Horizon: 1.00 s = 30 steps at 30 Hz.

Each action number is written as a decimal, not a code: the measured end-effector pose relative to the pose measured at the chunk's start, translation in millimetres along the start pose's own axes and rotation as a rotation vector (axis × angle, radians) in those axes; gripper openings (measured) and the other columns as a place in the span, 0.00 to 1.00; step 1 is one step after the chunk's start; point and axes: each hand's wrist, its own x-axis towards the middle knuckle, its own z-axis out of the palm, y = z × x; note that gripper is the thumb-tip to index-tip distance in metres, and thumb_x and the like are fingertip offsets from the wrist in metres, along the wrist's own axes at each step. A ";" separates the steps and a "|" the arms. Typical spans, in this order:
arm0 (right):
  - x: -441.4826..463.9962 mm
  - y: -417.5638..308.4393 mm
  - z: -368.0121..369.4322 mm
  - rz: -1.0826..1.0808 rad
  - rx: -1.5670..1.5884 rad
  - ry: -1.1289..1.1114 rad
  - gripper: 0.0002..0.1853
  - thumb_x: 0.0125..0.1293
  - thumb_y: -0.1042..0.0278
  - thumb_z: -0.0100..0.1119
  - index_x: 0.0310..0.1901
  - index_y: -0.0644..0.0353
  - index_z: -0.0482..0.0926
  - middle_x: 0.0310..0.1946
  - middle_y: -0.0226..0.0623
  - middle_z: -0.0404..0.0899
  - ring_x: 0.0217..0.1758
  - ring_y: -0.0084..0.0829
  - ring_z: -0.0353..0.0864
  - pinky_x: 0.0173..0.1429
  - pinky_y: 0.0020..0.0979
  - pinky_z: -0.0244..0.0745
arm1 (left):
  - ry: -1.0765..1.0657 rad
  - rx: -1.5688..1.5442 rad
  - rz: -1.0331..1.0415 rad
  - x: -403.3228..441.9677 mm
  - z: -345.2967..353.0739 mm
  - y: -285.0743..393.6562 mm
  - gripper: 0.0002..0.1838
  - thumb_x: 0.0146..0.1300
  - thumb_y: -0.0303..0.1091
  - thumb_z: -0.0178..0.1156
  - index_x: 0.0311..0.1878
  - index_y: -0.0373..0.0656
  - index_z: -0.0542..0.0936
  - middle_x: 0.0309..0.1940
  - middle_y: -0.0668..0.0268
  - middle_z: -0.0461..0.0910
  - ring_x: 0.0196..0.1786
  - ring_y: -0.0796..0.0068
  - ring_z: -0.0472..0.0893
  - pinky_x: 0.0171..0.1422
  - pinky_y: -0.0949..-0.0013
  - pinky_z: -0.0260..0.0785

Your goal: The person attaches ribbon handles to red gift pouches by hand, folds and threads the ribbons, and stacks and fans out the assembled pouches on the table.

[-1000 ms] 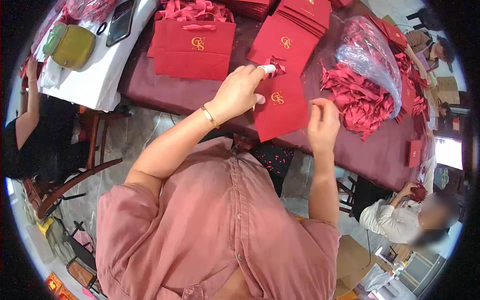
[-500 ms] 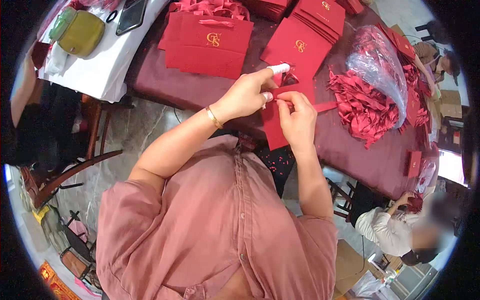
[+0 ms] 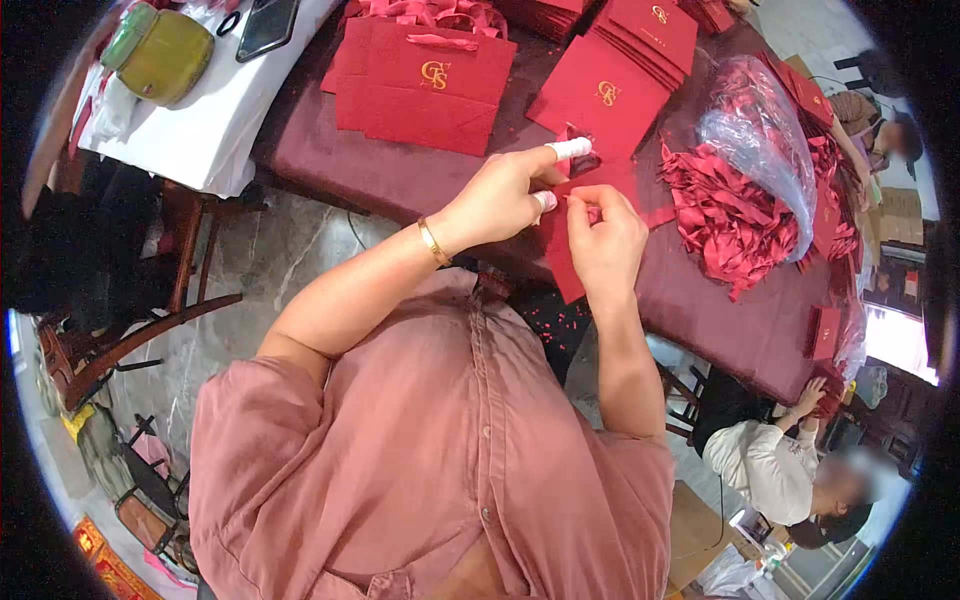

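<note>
My left hand (image 3: 500,200), with white wrapping on the index finger and thumb and a gold bracelet at the wrist, grips the upper part of a red paper bag (image 3: 568,268) at the table's near edge. Close beside it, my right hand (image 3: 612,240) is closed in a pinch, with red ribbon (image 3: 657,216) showing at its right side. The fingertips of both hands almost meet over the bag; exactly what lies between them is partly hidden. Just beyond is a flat red bag with gold lettering (image 3: 606,95).
Red bags with ribbon handles (image 3: 435,95) stand at the back left. A heap of red ribbons (image 3: 710,215) spills from a clear plastic bag (image 3: 765,150) on the right. A jar (image 3: 160,55) and phone (image 3: 268,25) rest on white paper (image 3: 190,135). A co-worker (image 3: 765,465) sits right.
Both hands have shifted slightly to the right in view. My right fingers have curled in more tightly. The co-worker at the lower right has moved their head and arms.
</note>
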 end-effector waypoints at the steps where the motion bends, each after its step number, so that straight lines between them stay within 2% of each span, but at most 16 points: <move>1: -0.6 -0.1 0.7 0.007 -0.009 0.008 0.03 0.58 0.74 0.63 0.33 0.62 0.79 0.29 0.42 0.81 0.33 0.44 0.82 0.38 0.41 0.77 | 0.004 -0.006 0.001 -0.1 0.7 -1.5 0.39 0.59 0.13 0.55 0.73 0.56 0.66 0.47 0.60 0.83 0.42 0.80 0.78 0.39 0.73 0.77; 6: -4.4 -2.8 0.8 0.006 0.011 0.011 0.04 0.58 0.74 0.63 0.34 0.62 0.79 0.29 0.43 0.81 0.33 0.44 0.82 0.38 0.41 0.77 | -0.012 -0.030 0.000 -1.8 1.0 1.7 0.38 0.59 0.13 0.55 0.73 0.54 0.67 0.47 0.61 0.83 0.44 0.81 0.77 0.42 0.74 0.75; 8: -6.9 -0.5 3.6 -0.127 -0.110 0.068 0.03 0.58 0.75 0.63 0.34 0.62 0.79 0.29 0.43 0.81 0.33 0.45 0.82 0.38 0.41 0.77 | -0.032 -0.037 -0.005 -2.5 1.1 4.4 0.38 0.59 0.13 0.55 0.73 0.54 0.67 0.47 0.62 0.82 0.44 0.81 0.77 0.42 0.74 0.75; 10: -7.0 -2.5 3.6 -0.152 -0.124 0.081 0.03 0.58 0.76 0.63 0.34 0.62 0.79 0.29 0.44 0.81 0.32 0.44 0.82 0.37 0.40 0.77 | -0.026 -0.141 -0.052 -3.8 1.7 6.5 0.38 0.59 0.12 0.55 0.72 0.55 0.68 0.45 0.65 0.82 0.43 0.81 0.77 0.42 0.74 0.74; 11: -7.4 -4.2 4.3 -0.096 -0.041 0.090 0.03 0.58 0.76 0.62 0.33 0.62 0.79 0.29 0.44 0.81 0.31 0.44 0.82 0.36 0.39 0.77 | -0.013 -0.148 -0.042 -4.5 2.5 7.2 0.37 0.60 0.12 0.55 0.72 0.54 0.68 0.43 0.67 0.81 0.42 0.82 0.76 0.42 0.75 0.74; 16: -9.6 0.3 11.4 0.209 0.221 0.018 0.05 0.58 0.74 0.64 0.35 0.63 0.79 0.27 0.44 0.82 0.29 0.39 0.83 0.37 0.37 0.77 | -0.028 -0.113 -0.052 -6.8 7.7 -1.7 0.35 0.62 0.12 0.53 0.72 0.51 0.68 0.44 0.66 0.82 0.43 0.83 0.77 0.42 0.76 0.73; 19: -9.6 -1.2 11.2 0.171 0.242 0.015 0.05 0.58 0.73 0.64 0.35 0.63 0.79 0.27 0.44 0.82 0.29 0.39 0.83 0.37 0.37 0.76 | 0.044 -0.096 -0.073 -6.2 9.2 -12.0 0.35 0.62 0.12 0.53 0.72 0.51 0.68 0.44 0.66 0.82 0.42 0.83 0.77 0.42 0.77 0.72; 21: -8.1 -3.9 4.2 0.231 0.225 -0.035 0.06 0.59 0.72 0.64 0.36 0.62 0.79 0.28 0.42 0.82 0.31 0.40 0.83 0.38 0.38 0.76 | 0.050 -0.108 -0.071 -9.0 8.0 -7.8 0.35 0.62 0.13 0.53 0.72 0.51 0.68 0.44 0.66 0.82 0.42 0.83 0.77 0.41 0.77 0.72; 24: -7.1 -0.9 -4.4 0.011 0.053 -0.017 0.06 0.58 0.69 0.66 0.33 0.59 0.79 0.28 0.37 0.79 0.33 0.42 0.80 0.40 0.42 0.71 | 0.063 -0.113 -0.060 -11.1 6.0 -3.8 0.35 0.62 0.14 0.54 0.72 0.51 0.68 0.43 0.67 0.81 0.41 0.83 0.76 0.41 0.77 0.72; 30: -12.4 3.2 2.0 -0.126 -0.101 -0.021 0.06 0.57 0.68 0.66 0.32 0.57 0.78 0.28 0.36 0.78 0.36 0.42 0.79 0.43 0.42 0.68 | 0.011 -0.055 -0.063 -15.8 9.3 -0.9 0.34 0.61 0.15 0.55 0.71 0.49 0.68 0.42 0.68 0.80 0.40 0.85 0.75 0.41 0.77 0.71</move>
